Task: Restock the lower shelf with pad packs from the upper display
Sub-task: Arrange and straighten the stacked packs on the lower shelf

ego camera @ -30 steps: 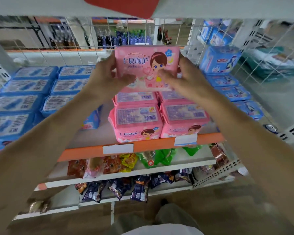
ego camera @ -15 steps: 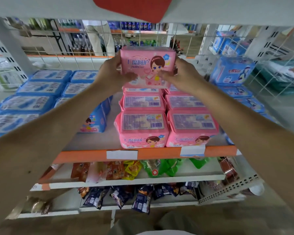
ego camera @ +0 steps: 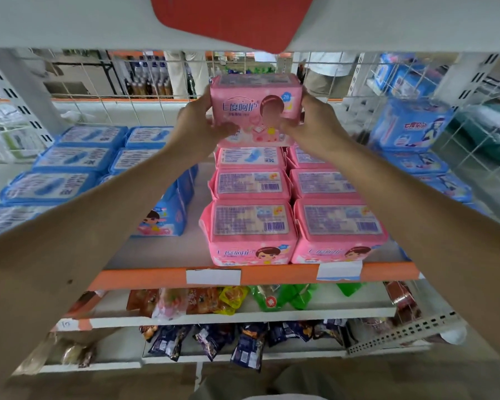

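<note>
A: What can you read on the pink pack (ego camera: 254, 109) you're holding?

B: You see "七度呵护" in white characters across its front, and "20" in a small blue badge (ego camera: 285, 97) at the top right. The finer print below is too small to read.

A: Anything else?

B: The front pink packs (ego camera: 250, 252) on the shelf carry the same characters, blurred. Their top labels show barcodes only. The blue pack (ego camera: 410, 125) at right has red characters you can't make out. A tag (ego camera: 67, 323) on the lower shelf edge reads like "10".
</note>
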A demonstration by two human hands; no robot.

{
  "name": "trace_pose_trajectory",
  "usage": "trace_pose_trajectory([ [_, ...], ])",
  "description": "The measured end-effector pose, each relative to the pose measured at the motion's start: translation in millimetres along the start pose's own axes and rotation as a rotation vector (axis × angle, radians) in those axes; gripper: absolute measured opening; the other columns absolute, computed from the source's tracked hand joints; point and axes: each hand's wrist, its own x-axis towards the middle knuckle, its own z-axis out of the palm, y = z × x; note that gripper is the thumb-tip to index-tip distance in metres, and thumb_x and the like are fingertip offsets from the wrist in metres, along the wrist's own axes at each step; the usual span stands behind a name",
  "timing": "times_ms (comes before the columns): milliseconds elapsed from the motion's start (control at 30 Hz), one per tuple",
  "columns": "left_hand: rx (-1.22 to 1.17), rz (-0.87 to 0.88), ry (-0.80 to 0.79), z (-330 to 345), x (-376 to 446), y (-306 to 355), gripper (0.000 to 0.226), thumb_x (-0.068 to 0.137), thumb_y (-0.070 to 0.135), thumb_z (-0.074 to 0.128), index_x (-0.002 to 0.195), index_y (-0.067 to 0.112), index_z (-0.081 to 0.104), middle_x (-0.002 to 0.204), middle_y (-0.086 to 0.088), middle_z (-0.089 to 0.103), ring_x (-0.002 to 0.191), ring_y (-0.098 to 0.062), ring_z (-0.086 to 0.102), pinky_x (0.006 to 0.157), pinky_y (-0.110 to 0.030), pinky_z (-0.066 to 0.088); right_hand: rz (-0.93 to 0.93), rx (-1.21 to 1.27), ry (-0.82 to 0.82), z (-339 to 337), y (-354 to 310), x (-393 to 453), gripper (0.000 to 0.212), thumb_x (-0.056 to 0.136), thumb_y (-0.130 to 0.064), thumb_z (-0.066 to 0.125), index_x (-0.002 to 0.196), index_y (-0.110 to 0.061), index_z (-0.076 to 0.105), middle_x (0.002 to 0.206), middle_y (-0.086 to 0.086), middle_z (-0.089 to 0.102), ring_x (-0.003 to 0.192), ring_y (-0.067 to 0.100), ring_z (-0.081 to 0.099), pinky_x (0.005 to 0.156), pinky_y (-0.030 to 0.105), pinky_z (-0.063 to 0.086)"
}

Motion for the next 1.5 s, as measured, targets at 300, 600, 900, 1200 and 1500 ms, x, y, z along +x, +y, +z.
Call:
trace_pose_trajectory([
  [300,0.019,-0.016,-0.002,5.5,20.9,-12.2,0.064,0.082,0.019,0.080,0.140,0.020,0.054,0.113,0.013,0.071,0.088,-0.011,0.075,0.084,-0.029,0.060,-0.010,-0.011,-0.008,3.5,8.7,17.2,0.062,0.095,-0.021,0.067,0.149,-0.010,0.039,0.119,0.002,0.064,0.095,0.009,0.058,0.070,0.000,0.042],
  [600,-0.039,-0.022,0.004,11.4,36.3,-17.2,0.051,0.082,0.009,0.079,0.130,0.014,0.062,0.118,0.007,0.071,0.085,0.001,0.070,0.081,-0.020,0.059,-0.026,0.000,-0.011,11.5,19.4,32.3,0.062,0.096,-0.027,0.066,0.148,-0.006,0.039,0.116,0.006,0.068,0.100,0.014,0.059,0.068,0.005,0.037],
  [900,0.013,-0.019,0.000,14.3,50.9,-25.3,0.058,0.081,0.014,0.080,0.135,0.018,0.060,0.115,0.012,0.071,0.089,-0.004,0.071,0.087,-0.026,0.059,0.013,0.012,-0.017,13.2,27.9,40.1,0.057,0.097,-0.024,0.065,0.146,-0.010,0.041,0.108,-0.006,0.059,0.086,0.000,0.056,0.063,-0.008,0.032],
  [1200,0.018,-0.032,0.009,17.5,57.2,-32.7,0.057,0.080,0.014,0.080,0.134,0.017,0.060,0.112,0.014,0.070,0.094,-0.009,0.072,0.090,-0.030,0.059,0.034,0.018,0.012,22.3,39.2,47.5,0.045,0.096,-0.028,0.067,0.134,-0.008,0.053,0.105,-0.011,0.060,0.072,-0.018,0.051,0.062,-0.008,0.032],
  [1500,0.025,-0.034,-0.014,21.6,56.7,-51.9,0.077,0.080,0.022,0.081,0.148,0.022,0.046,0.114,0.016,0.070,0.102,-0.020,0.070,0.093,-0.044,0.058,-0.003,0.026,-0.004,33.2,47.1,47.4,0.062,0.094,-0.030,0.070,0.146,-0.010,0.044,0.109,-0.005,0.066,0.098,0.004,0.058,0.080,0.007,0.039],
])
